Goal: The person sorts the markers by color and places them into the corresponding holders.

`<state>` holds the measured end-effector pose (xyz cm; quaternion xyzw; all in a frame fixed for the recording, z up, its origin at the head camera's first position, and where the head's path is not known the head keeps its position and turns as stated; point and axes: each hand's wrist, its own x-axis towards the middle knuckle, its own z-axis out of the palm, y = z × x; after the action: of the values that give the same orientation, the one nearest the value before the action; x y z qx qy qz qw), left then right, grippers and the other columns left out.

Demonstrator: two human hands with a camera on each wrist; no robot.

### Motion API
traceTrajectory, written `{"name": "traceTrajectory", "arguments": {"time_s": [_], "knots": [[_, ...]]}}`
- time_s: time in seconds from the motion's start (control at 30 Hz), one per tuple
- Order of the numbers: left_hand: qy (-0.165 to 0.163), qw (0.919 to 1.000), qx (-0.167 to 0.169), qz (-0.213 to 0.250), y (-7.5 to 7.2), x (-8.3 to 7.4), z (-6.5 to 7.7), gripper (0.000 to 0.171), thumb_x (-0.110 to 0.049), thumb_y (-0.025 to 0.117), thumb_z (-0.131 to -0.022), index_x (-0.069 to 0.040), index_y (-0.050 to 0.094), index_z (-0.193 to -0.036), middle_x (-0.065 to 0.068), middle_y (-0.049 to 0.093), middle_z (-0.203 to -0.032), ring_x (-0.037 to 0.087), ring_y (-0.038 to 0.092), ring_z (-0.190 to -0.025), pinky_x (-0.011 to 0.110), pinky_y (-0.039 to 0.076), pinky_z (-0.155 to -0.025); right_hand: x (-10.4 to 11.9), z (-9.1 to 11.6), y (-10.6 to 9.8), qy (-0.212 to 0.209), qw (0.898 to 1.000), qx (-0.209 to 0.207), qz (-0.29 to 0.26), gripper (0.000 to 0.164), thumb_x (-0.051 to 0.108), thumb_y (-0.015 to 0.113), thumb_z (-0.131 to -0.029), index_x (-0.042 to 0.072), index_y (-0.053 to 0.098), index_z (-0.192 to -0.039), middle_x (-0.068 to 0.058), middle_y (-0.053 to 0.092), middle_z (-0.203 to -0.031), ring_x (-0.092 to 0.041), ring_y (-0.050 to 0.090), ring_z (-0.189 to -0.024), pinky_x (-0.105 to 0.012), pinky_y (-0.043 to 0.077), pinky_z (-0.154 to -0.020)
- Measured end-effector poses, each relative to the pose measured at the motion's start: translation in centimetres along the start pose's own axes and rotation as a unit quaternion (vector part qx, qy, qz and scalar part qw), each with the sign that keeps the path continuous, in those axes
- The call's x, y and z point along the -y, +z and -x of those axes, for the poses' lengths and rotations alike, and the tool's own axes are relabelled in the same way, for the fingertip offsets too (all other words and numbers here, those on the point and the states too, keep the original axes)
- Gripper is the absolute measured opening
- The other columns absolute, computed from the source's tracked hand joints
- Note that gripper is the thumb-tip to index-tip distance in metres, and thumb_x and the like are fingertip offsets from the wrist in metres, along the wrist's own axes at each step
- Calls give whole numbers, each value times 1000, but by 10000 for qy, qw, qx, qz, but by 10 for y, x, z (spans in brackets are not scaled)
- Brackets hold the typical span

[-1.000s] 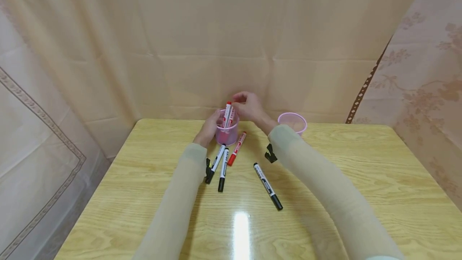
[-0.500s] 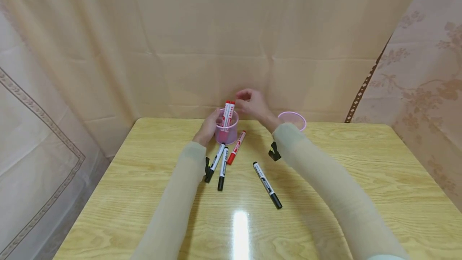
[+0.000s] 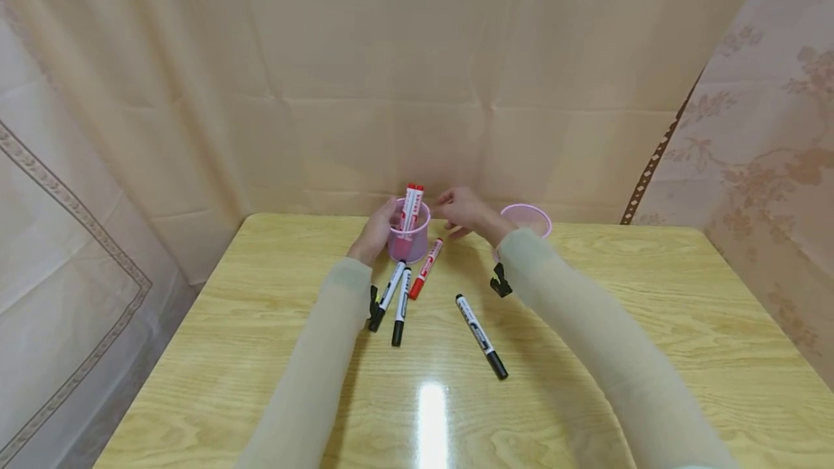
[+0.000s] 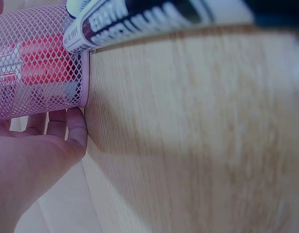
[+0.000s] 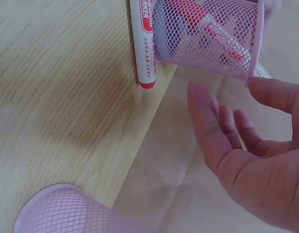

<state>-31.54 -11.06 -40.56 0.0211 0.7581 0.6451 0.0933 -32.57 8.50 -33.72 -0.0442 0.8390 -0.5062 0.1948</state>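
On the far edge of the table, a pink mesh pen cup (image 3: 409, 249) stands with two red-capped markers (image 3: 412, 208) upright in it. My left hand (image 3: 373, 234) grips the cup from the left side, its fingers partly hidden behind the mesh. Just to the right, my right hand (image 3: 466, 210) holds nothing; in the right wrist view its fingers are loosely bent and the thumb is right at the cup's rim. A red marker (image 3: 426, 268) lies in front of the cup. Closer in lie two black-capped markers (image 3: 402, 307), side by side at a slight angle.
A second pink mesh cup (image 5: 57, 211) stands to the right, partly behind my right forearm. Another black marker (image 3: 481, 336) lies slantwise near the middle of the wooden table (image 3: 215, 353). A beige curtain (image 3: 365, 78) hangs directly behind the table's far edge.
My right hand has let go of a red marker, which now leans in the cup beside the other. That hand has moved right, then down beside the cup. The left hand stays put.
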Motion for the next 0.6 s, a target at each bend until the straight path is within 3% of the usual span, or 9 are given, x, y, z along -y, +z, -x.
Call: {"name": "traceTrajectory", "arguments": {"time_s": [0.17, 0.3, 0.47, 0.6], "knots": [[89, 9999, -34, 58, -1, 1, -1, 55, -50, 20, -102, -21, 44, -142, 10, 49, -131, 27, 42, -121, 47, 27, -106, -9, -1, 2, 285, 9996, -51, 0, 45, 9, 61, -91, -2, 44, -132, -23, 49, -118, -22, 53, -72, -50, 51, -83], [52, 9999, -30, 106, -2, -3, 3, 53, -46, 21, -103, -18, 44, -142, 12, 49, -129, 27, 43, -120, 46, 28, -105, -19, 1, 8, 332, 9963, 44, 796, 34, 15, 63, -91, -2, 54, -119, -25, 57, -109, -33, 60, -81, -49, 53, -78], [-17, 9999, -68, 74, -2, -3, 4, 53, -46, 21, -103, -19, 46, -141, 11, 50, -126, 27, 43, -119, 47, 29, -104, -28, 0, 16, 335, 9748, 376, 2175, 34, 31, 64, -90, -2, 63, -97, -16, 59, -82, -30, 62, -76, -43, 56, -68], [36, 10000, -69, 35, -1, 1, 2, 54, -48, 20, -102, -20, 45, -141, 11, 50, -128, 27, 43, -120, 48, 29, -104, -33, -3, 23, 454, 9625, 461, 2636, 40, 39, 64, -89, -1, 66, -91, -9, 54, -71, -28, 62, -71, -41, 55, -67]]}}
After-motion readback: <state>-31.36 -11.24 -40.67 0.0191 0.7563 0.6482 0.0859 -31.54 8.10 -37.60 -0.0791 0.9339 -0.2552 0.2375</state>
